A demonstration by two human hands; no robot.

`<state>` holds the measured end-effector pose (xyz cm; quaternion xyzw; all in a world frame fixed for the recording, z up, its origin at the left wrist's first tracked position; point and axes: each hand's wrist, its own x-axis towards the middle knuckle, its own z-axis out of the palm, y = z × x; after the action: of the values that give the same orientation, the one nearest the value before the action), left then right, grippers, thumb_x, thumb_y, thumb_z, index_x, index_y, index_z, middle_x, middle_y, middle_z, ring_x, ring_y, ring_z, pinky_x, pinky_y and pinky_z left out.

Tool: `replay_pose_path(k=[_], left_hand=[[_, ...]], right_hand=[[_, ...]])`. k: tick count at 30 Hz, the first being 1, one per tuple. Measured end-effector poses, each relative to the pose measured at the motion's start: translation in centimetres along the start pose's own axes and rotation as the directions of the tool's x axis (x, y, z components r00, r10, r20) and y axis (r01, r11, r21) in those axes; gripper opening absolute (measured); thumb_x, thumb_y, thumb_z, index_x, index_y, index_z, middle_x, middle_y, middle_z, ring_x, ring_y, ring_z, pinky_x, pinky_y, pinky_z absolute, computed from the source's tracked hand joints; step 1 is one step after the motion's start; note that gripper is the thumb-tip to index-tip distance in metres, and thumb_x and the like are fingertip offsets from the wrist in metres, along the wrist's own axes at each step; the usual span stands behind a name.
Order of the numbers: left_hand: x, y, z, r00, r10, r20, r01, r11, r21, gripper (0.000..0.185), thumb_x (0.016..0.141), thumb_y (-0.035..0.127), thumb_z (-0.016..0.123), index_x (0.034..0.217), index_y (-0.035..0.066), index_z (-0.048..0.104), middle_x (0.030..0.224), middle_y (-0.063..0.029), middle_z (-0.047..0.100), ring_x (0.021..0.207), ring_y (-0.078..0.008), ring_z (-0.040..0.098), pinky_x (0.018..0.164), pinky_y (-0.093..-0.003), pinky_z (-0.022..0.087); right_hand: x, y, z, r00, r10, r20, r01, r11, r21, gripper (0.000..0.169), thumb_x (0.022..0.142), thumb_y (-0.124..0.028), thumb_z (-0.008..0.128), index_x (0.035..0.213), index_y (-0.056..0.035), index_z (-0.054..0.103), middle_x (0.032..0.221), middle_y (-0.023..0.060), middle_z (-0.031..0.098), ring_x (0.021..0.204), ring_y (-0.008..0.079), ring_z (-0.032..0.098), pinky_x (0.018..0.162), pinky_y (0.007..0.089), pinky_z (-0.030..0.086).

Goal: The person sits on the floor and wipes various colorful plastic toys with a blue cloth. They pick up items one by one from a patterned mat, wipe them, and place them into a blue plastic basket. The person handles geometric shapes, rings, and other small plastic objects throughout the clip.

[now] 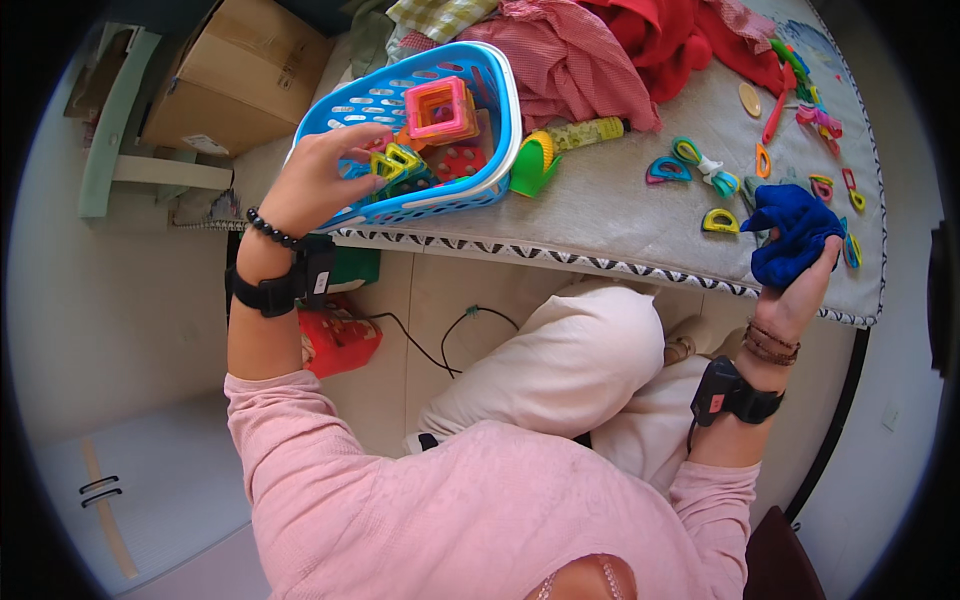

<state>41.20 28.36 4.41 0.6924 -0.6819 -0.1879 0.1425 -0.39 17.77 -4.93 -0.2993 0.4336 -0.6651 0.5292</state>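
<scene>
My left hand (pixel 319 176) is over the near left side of a blue plastic basket (pixel 349 112) with a white rim. Its fingers are apart, close beside yellow triangular magnetic tiles (pixel 396 161) inside; whether the thumb touches them is hard to see. Pink square magnetic tiles (pixel 439 109) rise in a stack further back in the basket, above a red dotted piece (pixel 461 160). At the right, my right hand (pixel 799 296) grips a crumpled dark blue cloth (pixel 795 232), held above the table's near edge. The cloth covers part of that hand's fingers.
On the covered table (pixel 600 202) lie a toy corn cob (pixel 536 161), a yellow-green tube (pixel 589 135), a yellow half-round piece (pixel 720 220), blue ones (pixel 669 169) and a red toy utensil (pixel 780 103). Red checked cloth (pixel 559 64) is heaped behind. A cardboard box (pixel 236 75) stands left.
</scene>
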Motion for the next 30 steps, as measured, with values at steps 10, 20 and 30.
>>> replay_pose_path(k=[10,20,30], left_hand=[[0.5,-0.3,1.0,0.997,-0.044,0.062,0.036,0.990,0.139,0.043,0.068,0.007,0.072,0.108,0.002,0.058,0.093,-0.0124,0.063,0.088,-0.0211,0.060,0.081,-0.0312,0.048],[0.0,-1.3,-1.0,0.988,-0.136,0.071,0.133,0.990,0.055,0.016,0.077,0.010,0.064,0.089,0.000,0.060,0.075,-0.0051,0.059,0.069,-0.0105,0.055,0.062,-0.0221,0.045],[0.6,-1.5,-1.2,0.893,-0.441,0.087,0.436,0.803,-0.407,0.026,0.082,0.007,0.052,0.108,0.006,0.054,0.071,0.0026,0.053,0.057,-0.0006,0.045,0.048,-0.0136,0.034]], right_hand=[[0.0,-1.4,-1.7,0.996,-0.017,-0.089,0.022,0.998,0.051,0.036,0.095,-0.034,0.033,0.110,-0.0066,0.051,0.100,0.0073,0.059,0.083,0.0201,0.057,0.073,0.0331,0.045],[-0.1,-2.1,-4.3,0.992,-0.019,-0.122,0.026,0.998,0.058,0.037,0.094,-0.036,0.037,0.113,-0.0059,0.048,0.100,0.0065,0.058,0.083,0.0193,0.057,0.074,0.0330,0.045],[0.0,-1.9,-4.5,0.995,-0.008,-0.099,0.014,0.998,0.061,0.037,0.095,-0.035,0.035,0.115,-0.0060,0.048,0.103,0.0066,0.057,0.086,0.0190,0.056,0.076,0.0340,0.045]])
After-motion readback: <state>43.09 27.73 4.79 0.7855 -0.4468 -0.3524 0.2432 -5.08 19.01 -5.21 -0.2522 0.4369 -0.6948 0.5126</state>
